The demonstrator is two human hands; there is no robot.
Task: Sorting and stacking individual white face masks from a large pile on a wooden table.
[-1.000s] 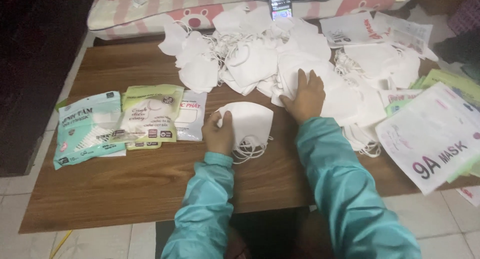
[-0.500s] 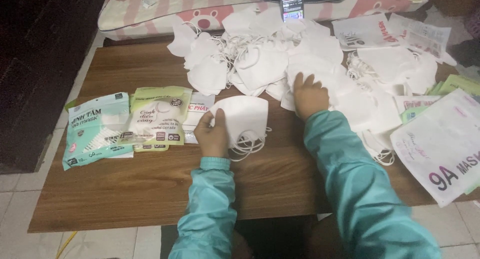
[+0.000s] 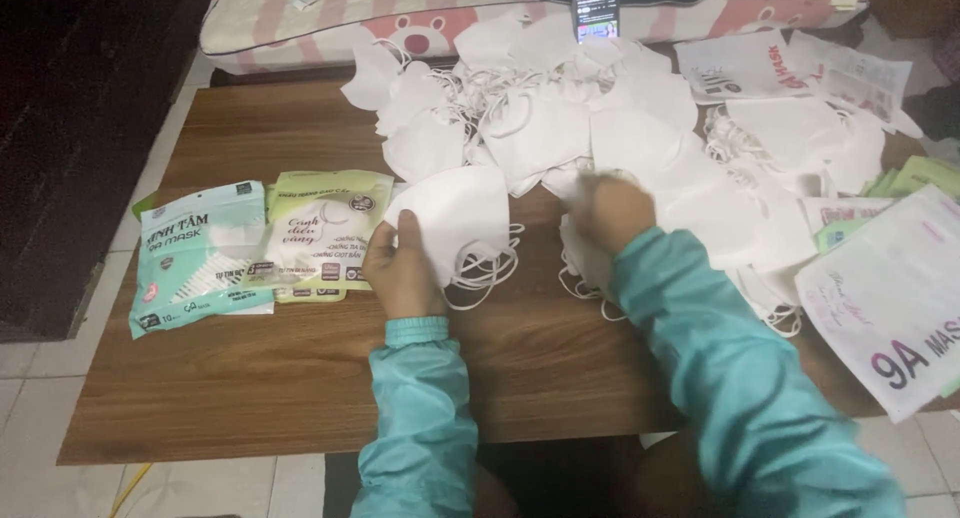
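- Leftmost, two sealed mask packets lie flat and overlapping near the tabletop [image 3: 250, 378] left edge: a teal packet [image 3: 195, 258] and a pale green packet [image 3: 325, 228]. These look like finished work, as far as I can judge.
- Left hand [image 3: 400, 268] pinches the lower left edge of a small stack of folded white masks [image 3: 455, 218], fingers curled around it; ear loops trail out on its right side.
- Right hand [image 3: 612, 210] is blurred, resting on the loose pile of white masks [image 3: 600, 118]; whether it grips one I cannot tell.
- Pile is large and spreads across the far half of the wood, so most of the sorting seems left.
- Far right, empty printed bags [image 3: 885, 298] hang over the right edge.
- Open room: the near strip of wood before the sleeves is bare; the far edge is crowded, with a phone [image 3: 596, 6] propped behind the pile.
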